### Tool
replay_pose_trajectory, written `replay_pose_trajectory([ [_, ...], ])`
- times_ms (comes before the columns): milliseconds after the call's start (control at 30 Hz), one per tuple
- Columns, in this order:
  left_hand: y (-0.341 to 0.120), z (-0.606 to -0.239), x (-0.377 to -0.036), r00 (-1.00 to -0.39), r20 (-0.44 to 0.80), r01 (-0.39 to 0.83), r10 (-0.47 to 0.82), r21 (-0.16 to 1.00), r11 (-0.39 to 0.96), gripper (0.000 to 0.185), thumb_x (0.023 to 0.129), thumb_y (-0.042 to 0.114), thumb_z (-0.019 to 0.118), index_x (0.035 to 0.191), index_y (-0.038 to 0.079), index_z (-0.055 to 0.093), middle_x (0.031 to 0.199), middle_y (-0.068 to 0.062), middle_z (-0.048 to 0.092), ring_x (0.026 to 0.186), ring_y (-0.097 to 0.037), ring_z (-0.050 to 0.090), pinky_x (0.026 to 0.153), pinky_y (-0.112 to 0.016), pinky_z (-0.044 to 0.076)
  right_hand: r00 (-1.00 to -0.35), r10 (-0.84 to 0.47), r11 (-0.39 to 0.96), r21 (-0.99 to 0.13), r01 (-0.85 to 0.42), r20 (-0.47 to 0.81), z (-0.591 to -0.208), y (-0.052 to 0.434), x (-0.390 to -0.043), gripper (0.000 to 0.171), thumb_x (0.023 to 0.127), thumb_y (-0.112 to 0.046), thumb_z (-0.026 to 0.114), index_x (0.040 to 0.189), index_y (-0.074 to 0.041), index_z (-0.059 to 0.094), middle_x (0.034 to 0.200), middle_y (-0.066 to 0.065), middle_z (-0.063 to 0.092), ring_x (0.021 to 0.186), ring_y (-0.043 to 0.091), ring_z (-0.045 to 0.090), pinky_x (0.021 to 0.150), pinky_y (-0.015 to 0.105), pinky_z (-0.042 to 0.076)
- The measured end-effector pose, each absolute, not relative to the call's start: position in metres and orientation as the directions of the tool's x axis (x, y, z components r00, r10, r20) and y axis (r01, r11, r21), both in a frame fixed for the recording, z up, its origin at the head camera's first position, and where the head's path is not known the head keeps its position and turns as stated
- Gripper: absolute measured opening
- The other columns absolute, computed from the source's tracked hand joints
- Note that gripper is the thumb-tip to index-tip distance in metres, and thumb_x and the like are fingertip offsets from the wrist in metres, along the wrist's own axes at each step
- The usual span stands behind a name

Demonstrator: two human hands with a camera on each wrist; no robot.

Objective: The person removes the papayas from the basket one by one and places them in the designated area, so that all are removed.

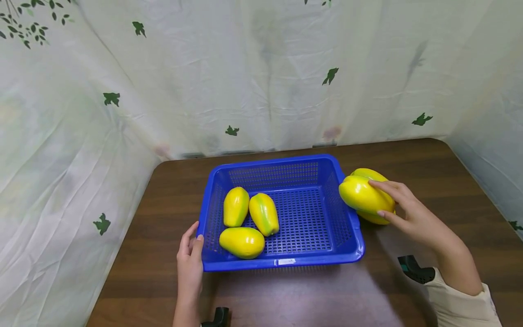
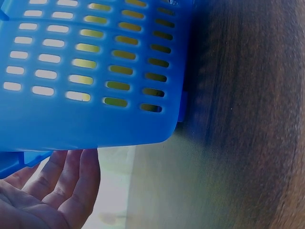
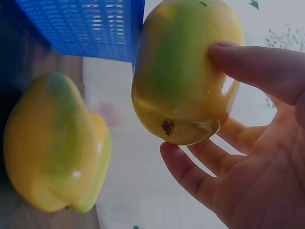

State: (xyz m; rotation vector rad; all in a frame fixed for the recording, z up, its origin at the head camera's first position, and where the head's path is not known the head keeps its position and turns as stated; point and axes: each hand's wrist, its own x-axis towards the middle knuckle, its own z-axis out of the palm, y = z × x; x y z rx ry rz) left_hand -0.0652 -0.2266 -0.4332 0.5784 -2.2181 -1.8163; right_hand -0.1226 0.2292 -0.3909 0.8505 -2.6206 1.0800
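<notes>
The right hand (image 1: 408,213) gripped one papaya (image 1: 361,194); a second (image 3: 55,143) lay just beside it. Three papayas (image 1: 243,241) sat in the basket (image 1: 282,261), touched by the open left hand (image 1: 189,254).

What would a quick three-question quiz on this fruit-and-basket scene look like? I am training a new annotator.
1. How many fruits lie inside the blue basket?
2. True or false: the right hand grips a fruit lifted beside the basket's right wall.
3. What does the left hand touch? A) a fruit B) the basket's near left corner C) the curtain

Key:
1. Three.
2. True; a second fruit lies on the table next to it.
3. B.
</notes>
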Motion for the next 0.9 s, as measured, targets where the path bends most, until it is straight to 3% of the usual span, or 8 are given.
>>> replay_pose_trajectory([
  [267, -0.226, -0.432, -0.066, -0.901, -0.080, -0.165, -0.427, 0.972, 0.166, 0.035, 0.096, 0.025, 0.042, 0.131, 0.021, 0.044, 0.099, -0.015, 0.052, 0.078, -0.019, 0.049, 0.062, -0.022, 0.045, -0.836, -0.401, 0.566, -0.616, -0.548, 0.375, -0.399, 0.243, -0.112, 0.071, 0.072, 0.012, 0.067, 0.135, -0.008, 0.039, 0.123, 0.011, 0.038, 0.110, 0.004, 0.031, 0.085, 0.007, 0.024],
  [567, -0.226, -0.432, -0.065, -0.899, -0.090, -0.174, -0.428, 0.971, 0.163, 0.035, 0.096, 0.025, 0.041, 0.131, 0.023, 0.044, 0.099, -0.014, 0.052, 0.078, -0.019, 0.049, 0.060, -0.020, 0.044, -0.864, -0.378, 0.570, -0.652, -0.500, 0.333, -0.410, 0.254, -0.101, 0.069, 0.073, 0.011, 0.067, 0.134, -0.007, 0.040, 0.123, -0.002, 0.038, 0.102, 0.005, 0.034, 0.075, 0.014, 0.031],
  [900, -0.227, -0.433, -0.064, -0.898, -0.084, -0.172, -0.431, 0.971, 0.168, 0.035, 0.096, 0.025, 0.041, 0.131, 0.023, 0.044, 0.098, -0.014, 0.052, 0.077, -0.019, 0.049, 0.059, -0.021, 0.043, -0.875, -0.404, 0.534, -0.708, -0.461, 0.265, -0.428, 0.261, -0.087, 0.066, 0.074, 0.009, 0.066, 0.133, -0.005, 0.040, 0.126, -0.003, 0.035, 0.105, 0.003, 0.034, 0.078, 0.009, 0.030],
])
